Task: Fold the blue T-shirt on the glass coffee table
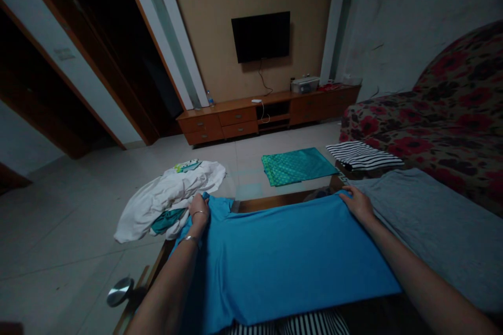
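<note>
A blue T-shirt (283,256) lies stretched out sideways in front of me, over a low table. At its far left part, near a sleeve, my left hand (199,210) grips the cloth with closed fingers; bracelets circle that wrist. My right hand (358,204) pinches the shirt's far right corner, thumb and fingertips on the edge. Just beyond the left hand is a heap of white clothes (173,193) with a teal piece tucked in it. Past the shirt's far edge lies a folded green patterned cloth (296,165).
On the right are a grey garment (432,220), a folded black-and-white striped garment (361,155) and a flowered sofa (459,104). A round metal object (120,292) sits by the table's left edge. Beyond stand a wooden TV cabinet (238,116) and a wall-mounted television (262,36).
</note>
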Motion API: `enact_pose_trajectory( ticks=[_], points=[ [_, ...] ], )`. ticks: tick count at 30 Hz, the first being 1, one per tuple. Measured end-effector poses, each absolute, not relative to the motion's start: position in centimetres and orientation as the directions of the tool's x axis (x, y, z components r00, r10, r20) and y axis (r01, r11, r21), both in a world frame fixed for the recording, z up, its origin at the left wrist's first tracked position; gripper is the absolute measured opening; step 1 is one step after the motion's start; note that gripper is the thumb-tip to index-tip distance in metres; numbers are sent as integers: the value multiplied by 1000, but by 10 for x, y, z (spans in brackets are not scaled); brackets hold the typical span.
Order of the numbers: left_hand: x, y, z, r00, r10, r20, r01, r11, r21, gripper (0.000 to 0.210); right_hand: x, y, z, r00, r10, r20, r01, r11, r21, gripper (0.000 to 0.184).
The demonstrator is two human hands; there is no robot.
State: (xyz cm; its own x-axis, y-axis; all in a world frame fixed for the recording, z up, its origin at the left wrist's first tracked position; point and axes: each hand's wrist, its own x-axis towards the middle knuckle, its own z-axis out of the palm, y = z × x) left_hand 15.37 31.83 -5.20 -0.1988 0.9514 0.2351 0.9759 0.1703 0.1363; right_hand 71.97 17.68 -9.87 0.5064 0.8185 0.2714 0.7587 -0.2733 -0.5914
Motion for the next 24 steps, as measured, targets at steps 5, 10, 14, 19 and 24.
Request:
enact_pose_trajectory(
  ticks=[5, 10, 14, 19, 24],
  points=[
    [173, 291, -37, -165, 926, 338, 982, 124, 140, 46, 694, 158, -85, 322, 852, 413, 916, -169, -364, 48],
    [160, 214, -36, 187, 916, 354, 978, -209, 26, 56, 662, 138, -96, 64, 934, 353, 971, 23, -236, 52],
    [128, 161, -53, 239, 962, 133, 971, -241, -4, 59, 660, 133, -107, 50, 960, 276, 977, 10, -211, 51],
    [107, 140, -63, 286, 956, 61, 957, -281, -73, 65, 676, 131, -106, 32, 966, 255, 982, 18, -188, 50],
    [94, 142, -55, 360, 931, 56, 931, -355, -90, 64, 689, 124, -104, 38, 965, 260, 980, 16, -200, 49]
  ],
)
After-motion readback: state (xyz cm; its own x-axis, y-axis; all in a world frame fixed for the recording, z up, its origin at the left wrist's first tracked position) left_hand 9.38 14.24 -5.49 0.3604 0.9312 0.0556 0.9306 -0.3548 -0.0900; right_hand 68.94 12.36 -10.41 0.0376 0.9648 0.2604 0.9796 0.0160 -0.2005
